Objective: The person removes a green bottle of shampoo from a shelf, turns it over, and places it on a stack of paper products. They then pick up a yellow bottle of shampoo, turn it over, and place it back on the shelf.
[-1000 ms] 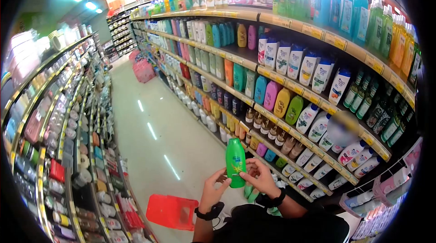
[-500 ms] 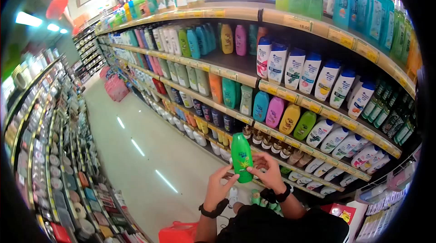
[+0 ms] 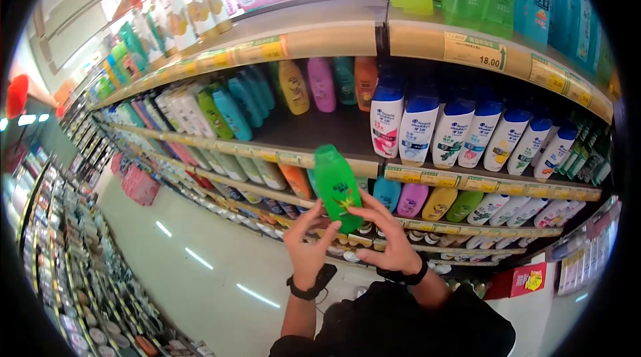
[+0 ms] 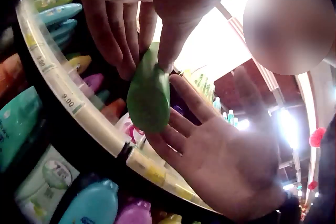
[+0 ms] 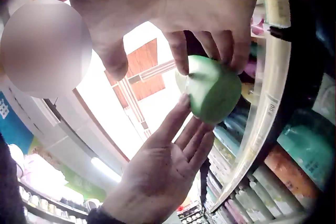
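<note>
Our left hand point(image 3: 307, 243) is clamped on the green bottle point(image 3: 337, 185), thumb on one side and fingers on the other, low on its body. Our right hand point(image 3: 395, 242) has its thumb well apart from the bottle; its fingers reach forward and touch it, the index across the front and the others, as the wrist views show, at the back. To handle it well, we judge, we should let the left pinch bear the weight and use the right fingers lightly to steady or turn it, bringing that right thumb in if the smooth sides begin to slip. Gripping near the base leaves the cap end free to tip, so a slow wrist seems wise.

The bottle lies between our two hands, its lower end at our fingertips and most of its length standing up beyond them. It is tilted, cap end leaning left in the head view, with the printed front towards us.

Beyond it runs the shelf point(image 3: 314, 135), with blue-capped bottles point(image 3: 419, 131) to the right, a purple bottle point(image 3: 322, 83) farther back, and a yellow bottle point(image 3: 440, 204) on the level below. The floor point(image 3: 220, 290) shows to the left.
</note>
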A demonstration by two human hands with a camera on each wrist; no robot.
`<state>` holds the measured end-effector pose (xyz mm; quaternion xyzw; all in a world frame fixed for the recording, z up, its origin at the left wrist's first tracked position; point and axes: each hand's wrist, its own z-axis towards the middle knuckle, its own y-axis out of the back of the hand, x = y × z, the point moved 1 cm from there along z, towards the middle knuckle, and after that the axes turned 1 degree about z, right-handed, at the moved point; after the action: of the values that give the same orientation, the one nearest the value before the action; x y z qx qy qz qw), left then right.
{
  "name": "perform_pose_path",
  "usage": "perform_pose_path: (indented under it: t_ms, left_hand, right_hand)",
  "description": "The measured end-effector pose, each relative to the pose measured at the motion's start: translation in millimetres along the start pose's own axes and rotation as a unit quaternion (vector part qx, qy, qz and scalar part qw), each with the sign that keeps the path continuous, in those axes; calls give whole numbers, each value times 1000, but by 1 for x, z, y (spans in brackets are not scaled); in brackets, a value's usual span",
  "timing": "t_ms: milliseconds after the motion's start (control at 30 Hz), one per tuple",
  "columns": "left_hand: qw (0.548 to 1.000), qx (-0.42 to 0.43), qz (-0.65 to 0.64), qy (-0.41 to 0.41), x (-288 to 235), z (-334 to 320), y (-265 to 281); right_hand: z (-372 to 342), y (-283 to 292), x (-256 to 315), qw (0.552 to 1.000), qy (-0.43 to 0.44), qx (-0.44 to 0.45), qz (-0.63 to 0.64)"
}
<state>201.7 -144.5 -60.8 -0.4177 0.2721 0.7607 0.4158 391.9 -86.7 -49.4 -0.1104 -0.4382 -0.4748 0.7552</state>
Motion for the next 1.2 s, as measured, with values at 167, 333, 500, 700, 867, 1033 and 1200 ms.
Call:
perform_pose_path:
  t_ms: [167,333,500,700,867,1033,1200]
  left_hand:
    - [998,53,-23,-33,-3,96,4]
    - [986,142,-66,-49,12,164,7]
    - [982,153,-16,-111,36,201,15]
    - [978,133,54,-152,65,226,42]
    - [985,70,86,-132,79,244,62]
    - [978,113,123,-128,93,251,74]
    - [971,127,135,-153,95,258,82]
  right_hand:
    - [72,-23,9,989,7,-56,-138]
    - [121,-32,-4,967,0,-143,-211]
    - [154,-53,-28,939,-44,-251,-230]
    - [193,-68,-53,928,-55,-256,-264]
    - [241,-70,-63,939,-107,-202,-257]
    - [287,-79,-81,934,-88,-139,-318]
    - [309,-78,-79,908,-81,-98,-399]
